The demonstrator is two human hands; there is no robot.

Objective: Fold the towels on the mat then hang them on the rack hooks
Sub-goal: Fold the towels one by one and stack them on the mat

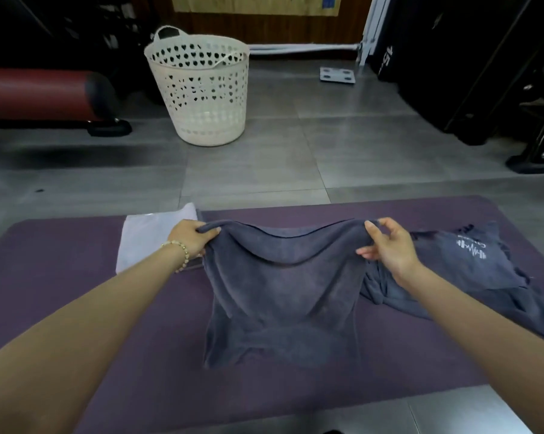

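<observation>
Fingers (208,228) of the left hand (191,238) are curled round one top corner of the grey towel (283,292); the other corner is pinched by the right hand (389,249). Below the fingers it is draped onto the mat (61,245). A white towel (145,236) is seen just left of the left fingers, and a logo towel (471,258) just right of the right ones.
</observation>
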